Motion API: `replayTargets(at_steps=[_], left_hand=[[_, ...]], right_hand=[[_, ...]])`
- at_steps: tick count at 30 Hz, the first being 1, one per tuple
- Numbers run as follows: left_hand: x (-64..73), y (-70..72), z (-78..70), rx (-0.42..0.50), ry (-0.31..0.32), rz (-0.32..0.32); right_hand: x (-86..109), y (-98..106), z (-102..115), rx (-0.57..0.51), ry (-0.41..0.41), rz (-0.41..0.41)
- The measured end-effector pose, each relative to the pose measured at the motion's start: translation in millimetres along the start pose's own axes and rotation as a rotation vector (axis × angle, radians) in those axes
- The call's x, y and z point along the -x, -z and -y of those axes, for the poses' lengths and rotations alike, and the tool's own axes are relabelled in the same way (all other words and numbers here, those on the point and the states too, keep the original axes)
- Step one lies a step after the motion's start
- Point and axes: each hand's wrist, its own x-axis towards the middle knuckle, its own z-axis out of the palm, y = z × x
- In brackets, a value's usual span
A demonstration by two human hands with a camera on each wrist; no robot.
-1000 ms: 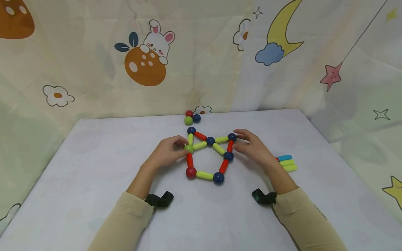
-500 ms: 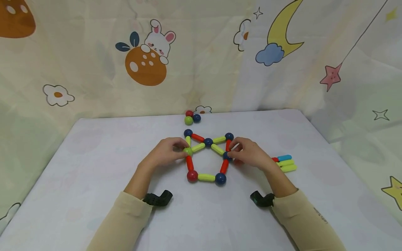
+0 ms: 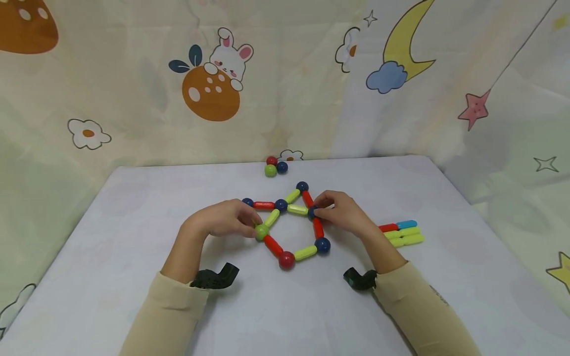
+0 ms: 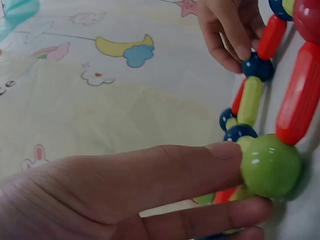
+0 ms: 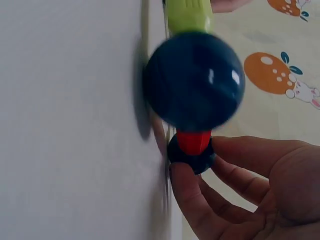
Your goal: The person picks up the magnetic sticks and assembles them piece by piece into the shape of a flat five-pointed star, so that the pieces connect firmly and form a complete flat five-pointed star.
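Observation:
A flat frame of coloured rods and balls, likely magnetic sticks, lies on the white table. Its ring includes a red ball [image 3: 286, 260] at the near side and a navy ball [image 3: 322, 245] near right. My left hand [image 3: 224, 219] pinches the green ball [image 4: 272, 166] at the left corner between thumb and finger. My right hand [image 3: 340, 212] pinches another navy ball [image 3: 313, 213] at the right corner. Navy balls top the two outer points, one at the back [image 3: 302, 187], one at the left partly behind my left hand. A yellow-green rod [image 3: 297, 210] spans the middle.
Three loose balls, red, navy and green [image 3: 270, 170], sit together at the table's back edge. Right of my right hand lie several loose rods [image 3: 405, 240], yellow-green, red and blue, partly behind my forearm. A printed cloth [image 3: 285, 99] hangs behind the table.
The frame has turned counterclockwise as seen from above; its red ball has shifted right and the green ball nearer. My right hand has moved from the back right ball to the right corner ball.

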Motion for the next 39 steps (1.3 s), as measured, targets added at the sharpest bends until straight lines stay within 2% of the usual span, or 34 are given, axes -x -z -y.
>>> replayTargets(at_steps=[1,3,5,8,10,14,16,24,28,32,39], left_hand=[[0.3,0.2,-1.8,-0.002,0.001,0.001],[-0.8,-0.3,-5.5,0.005,-0.017,-0.044],[-6.0,-3.3,-8.6,-0.002,-0.040,-0.140],[-18.3,-10.8,-12.2,-0.060,-0.069,-0.291],[-27.6,-16.7,-12.9,-0.122,-0.067,-0.326],[-40.1,-26.2,-11.9,-0.185,-0.053,-0.293],[-41.9,-28.8,-11.6,-0.188,-0.051,-0.289],[-35.8,-29.0,-5.8,-0.120,0.008,-0.312],[-32.6,-27.2,0.9,-0.082,0.026,-0.339],[-31.7,-26.9,5.7,-0.067,0.030,-0.344],[-30.7,-24.4,6.8,-0.064,0.032,-0.344]], right_hand=[[-1.4,-0.8,0.2,-0.008,0.002,0.002],[-4.5,-2.4,-0.1,-0.029,0.009,0.008],[-6.9,-3.6,0.1,-0.052,0.013,0.010],[-9.8,-5.1,0.7,-0.067,0.017,0.006],[-11.1,-6.0,2.0,-0.070,0.019,0.000],[-13.2,-7.4,3.7,-0.061,0.020,-0.012],[-13.7,-7.6,3.7,-0.060,0.023,-0.017],[-3.3,2.8,-6.2,-0.074,0.108,-0.020],[9.7,21.9,-14.8,-0.045,0.153,-0.051],[24.7,47.5,-23.8,0.017,0.179,-0.043],[47.6,90.0,-36.1,0.181,0.112,-0.030]])
